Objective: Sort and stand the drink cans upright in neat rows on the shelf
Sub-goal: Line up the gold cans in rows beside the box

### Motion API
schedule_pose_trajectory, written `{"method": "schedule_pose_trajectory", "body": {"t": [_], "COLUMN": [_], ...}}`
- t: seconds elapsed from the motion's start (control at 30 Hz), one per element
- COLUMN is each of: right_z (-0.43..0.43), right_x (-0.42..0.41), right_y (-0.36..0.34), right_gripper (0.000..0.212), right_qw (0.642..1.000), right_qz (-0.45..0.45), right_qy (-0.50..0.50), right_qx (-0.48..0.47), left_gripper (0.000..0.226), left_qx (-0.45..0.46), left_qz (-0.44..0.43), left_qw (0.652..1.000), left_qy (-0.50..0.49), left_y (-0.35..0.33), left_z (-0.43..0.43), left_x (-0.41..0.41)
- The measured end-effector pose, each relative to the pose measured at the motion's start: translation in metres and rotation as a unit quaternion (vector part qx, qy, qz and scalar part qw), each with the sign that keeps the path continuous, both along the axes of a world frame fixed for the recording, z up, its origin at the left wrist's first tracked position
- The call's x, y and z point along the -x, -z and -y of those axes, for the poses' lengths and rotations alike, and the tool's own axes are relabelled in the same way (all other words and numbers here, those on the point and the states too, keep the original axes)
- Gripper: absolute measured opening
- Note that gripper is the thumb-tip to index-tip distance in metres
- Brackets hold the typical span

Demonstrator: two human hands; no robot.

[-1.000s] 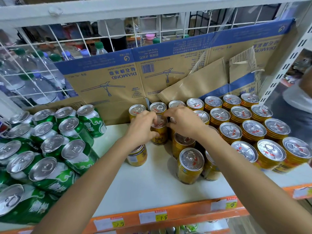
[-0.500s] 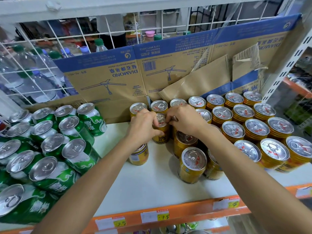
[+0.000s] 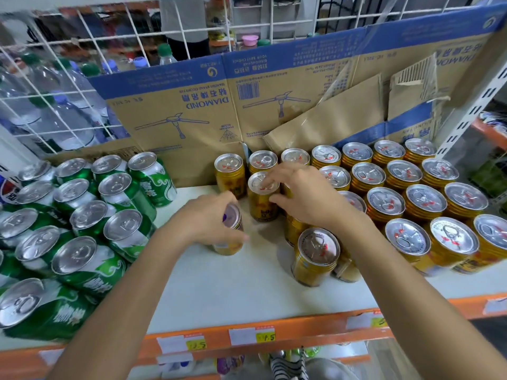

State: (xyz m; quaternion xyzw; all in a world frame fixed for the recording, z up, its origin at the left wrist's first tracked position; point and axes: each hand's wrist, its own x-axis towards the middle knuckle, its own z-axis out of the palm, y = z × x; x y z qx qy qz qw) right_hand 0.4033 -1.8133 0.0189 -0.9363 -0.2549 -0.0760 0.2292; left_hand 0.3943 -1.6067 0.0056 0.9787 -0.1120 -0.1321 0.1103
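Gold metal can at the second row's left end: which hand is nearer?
Right. The right hand pinches that gold metal can; the left hand grips another gold can front-left of it.

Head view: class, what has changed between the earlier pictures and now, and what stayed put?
The left hand left the second-row gold can and drew back to the lone front gold can, taking it in its grip. The right hand keeps holding the second-row can. The green cans and other gold rows have not moved.

Gold cans, grn/wht cans, orange shelf edge.
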Motion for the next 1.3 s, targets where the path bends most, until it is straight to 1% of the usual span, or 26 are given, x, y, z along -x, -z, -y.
{"method": "schedule_pose_trajectory", "body": {"t": [0.03, 0.1, 0.13, 0.17, 0.2, 0.23, 0.27, 0.3, 0.33, 0.37, 0.43, 0.47, 0.53, 0.57, 0.6, 0.63, 0.67, 0.73, 0.77, 0.8, 0.9, 0.93, 0.97, 1.03, 1.2, 1.3], "right_z": [-0.003, -0.009, -0.012, -0.015, -0.017, -0.018, -0.019, -0.018, -0.017, -0.016, -0.012, -0.011, -0.011, -0.011, -0.010, -0.008, -0.005, -0.002, -0.003, -0.004, -0.014, -0.017, -0.019, -0.021, -0.027, -0.028], "right_x": [0.005, 0.013, 0.015, 0.017, 0.018, 0.019, 0.020, 0.020, 0.020, 0.020, 0.022, 0.023, 0.025, 0.024, 0.023, 0.020, 0.017, 0.012, 0.011, 0.011, 0.018, 0.019, 0.020, 0.018, 0.016, 0.015], "right_y": [-0.002, -0.005, -0.005, -0.005, -0.004, -0.004, -0.004, -0.005, -0.007, -0.010, -0.019, -0.023, -0.031, -0.033, -0.033, -0.033, -0.033, -0.035, -0.035, -0.035, -0.032, -0.029, -0.026, -0.022, -0.014, -0.014], "right_gripper": [0.027, 0.031, 0.034, 0.038, 0.043, 0.050, 0.057, 0.065, 0.071, 0.076, 0.076, 0.070, 0.046, 0.036, 0.032, 0.034, 0.040, 0.051, 0.053, 0.054, 0.057, 0.059, 0.062, 0.065, 0.067, 0.072], "right_qw": [1.000, 0.999, 0.998, 0.997, 0.996, 0.994, 0.992, 0.989, 0.983, 0.973, 0.943, 0.926, 0.891, 0.880, 0.882, 0.897, 0.922, 0.968, 0.979, 0.983, 0.985, 0.984, 0.982, 0.977, 0.974, 0.975], "right_qz": [-0.008, -0.031, -0.045, -0.060, -0.076, -0.091, -0.109, -0.134, -0.168, -0.210, -0.292, -0.328, -0.391, -0.404, -0.397, -0.371, -0.332, -0.240, -0.203, -0.180, -0.135, -0.116, -0.099, -0.086, -0.096, -0.121], "right_qy": [-0.006, -0.030, -0.042, -0.050, -0.054, -0.055, -0.055, -0.053, -0.050, -0.045, -0.044, -0.047, -0.043, -0.034, -0.025, -0.019, -0.017, -0.025, -0.029, -0.033, -0.044, -0.044, -0.038, -0.022, -0.019, -0.004], "right_qx": [-0.011, -0.015, -0.010, -0.006, -0.003, -0.005, -0.012, -0.027, -0.051, -0.084, -0.152, -0.179, -0.229, -0.248, -0.254, -0.239, -0.200, -0.070, -0.011, 0.031, 0.102, 0.129, 0.159, 0.193, 0.206, 0.187], "left_gripper": [0.071, 0.072, 0.068, 0.063, 0.059, 0.059, 0.059, 0.060, 0.059, 0.057, 0.058, 0.062, 0.074, 0.077, 0.078, 0.077, 0.074, 0.066, 0.065, 0.064, 0.065, 0.066, 0.065, 0.064, 0.059, 0.055], "left_qx": [0.000, 0.024, 0.060, 0.126, 0.228, 0.349, 0.459, 0.534, 0.577, 0.606, 0.659, 0.687, 0.733, 0.749, 0.756, 0.746, 0.722, 0.639, 0.600, 0.568, 0.450, 0.418, 0.398, 0.389, 0.415, 0.439], "left_qz": [-0.011, 0.015, 0.033, 0.033, 0.016, -0.009, -0.037, -0.061, -0.075, -0.077, -0.067, -0.063, -0.070, -0.080, -0.090, -0.091, -0.087, -0.054, -0.043, -0.040, -0.033, -0.027, -0.018, -0.008, -0.026, -0.037], "left_qw": [1.000, 1.000, 0.997, 0.990, 0.969, 0.929, 0.877, 0.831, 0.801, 0.781, 0.740, 0.716, 0.671, 0.653, 0.645, 0.656, 0.683, 0.765, 0.798, 0.821, 0.892, 0.907, 0.916, 0.920, 0.908, 0.895], "left_qy": [-0.002, -0.010, -0.024, -0.052, -0.088, -0.119, -0.140, -0.146, -0.141, -0.132, -0.118, -0.111, -0.090, -0.079, -0.071, -0.067, -0.066, -0.053, -0.047, -0.045, -0.035, -0.035, -0.036, -0.037, -0.058, -0.067], "left_y": [0.005, 0.013, 0.014, 0.013, 0.010, 0.008, 0.007, 0.006, 0.006, 0.007, 0.011, 0.014, 0.023, 0.026, 0.029, 0.031, 0.031, 0.033, 0.034, 0.035, 0.042, 0.044, 0.047, 0.050, 0.056, 0.061], "left_z": [-0.002, -0.005, -0.009, -0.013, -0.016, -0.020, -0.023, -0.024, -0.024, -0.023, -0.017, -0.014, -0.008, -0.004, -0.001, 0.001, 0.004, 0.006, 0.006, 0.007, 0.009, 0.010, 0.012, 0.014, 0.015, 0.017], "left_x": [0.004, 0.008, 0.009, 0.011, 0.013, 0.017, 0.020, 0.023, 0.026, 0.029, 0.032, 0.032, 0.032, 0.032, 0.032, 0.032, 0.031, 0.029, 0.028, 0.027, 0.024, 0.024, 0.024, 0.024, 0.023, 0.024]}}
